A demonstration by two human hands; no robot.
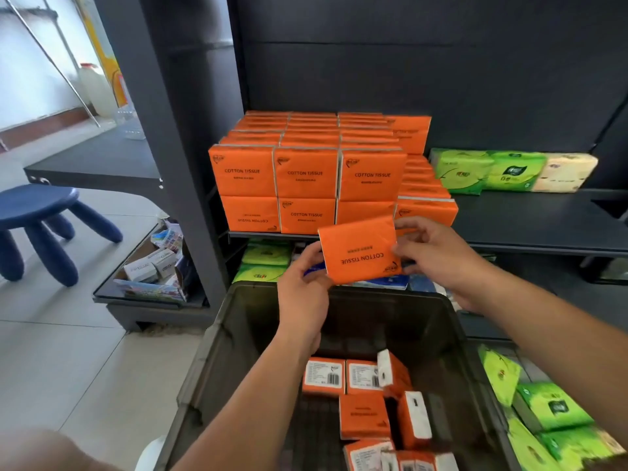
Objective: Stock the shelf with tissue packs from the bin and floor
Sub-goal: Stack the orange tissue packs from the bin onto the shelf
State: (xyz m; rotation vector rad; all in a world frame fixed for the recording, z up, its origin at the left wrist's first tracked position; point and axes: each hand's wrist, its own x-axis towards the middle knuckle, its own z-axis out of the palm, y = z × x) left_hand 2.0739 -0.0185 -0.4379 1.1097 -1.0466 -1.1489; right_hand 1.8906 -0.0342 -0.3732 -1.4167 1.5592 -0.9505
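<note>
1. Both hands grasp one orange tissue pack (360, 253). The left hand (302, 283) curls its fingers round the pack's lower left edge, and the right hand (438, 260) pinches the right edge between thumb and fingertips. The pack hangs in the air above the far rim of the bin, just in front of the shelf's front edge, with its printed face toward the camera and the lettering upside down.
2. The dark shelf unit (526, 222) fills the upper middle and right of the view; the right part of its board is bare.
3. A dark plastic bin (210, 351) stands on the floor directly below the hands, and both forearms reach over it.
4. A block of stacked orange packs (306, 171) sits at the left end of the shelf, two rows high at the front and several packs deep, with a lower row beside it on the right.
5. A blue stool (40, 212) stands on the tiled floor at the far left, well apart from the bin.
6. Green tissue packs (550, 409) lie heaped just beside the bin's right wall.
7. Two green packs (489, 171) and a cream pack (564, 173) stand side by side at the back of the shelf, right of the orange block.
8. Loose orange packs (363, 416) lie in the bottom of the bin, some flat with barcode labels up, some on edge.
</note>
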